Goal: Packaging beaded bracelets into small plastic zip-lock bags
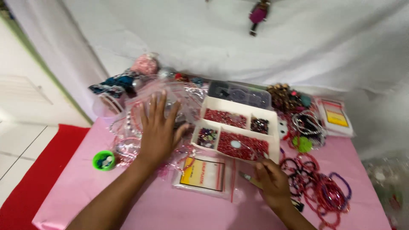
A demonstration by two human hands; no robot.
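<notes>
Clear plastic bags [140, 115] at ten o'clock on the pink surface [140, 204] are pressed under the left hand [158, 130], fingers spread flat. A thin tool [249, 179] is pinched by the right hand [272, 183] at five o'clock, beside the white bead tray [276, 140].

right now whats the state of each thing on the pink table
left hand: open, flat on clear bags
right hand: closed on a thin green tool
white bead tray: uncovered, compartments filled
green tub: open
labelled packet: lying flat
bracelets: loose heap
</notes>
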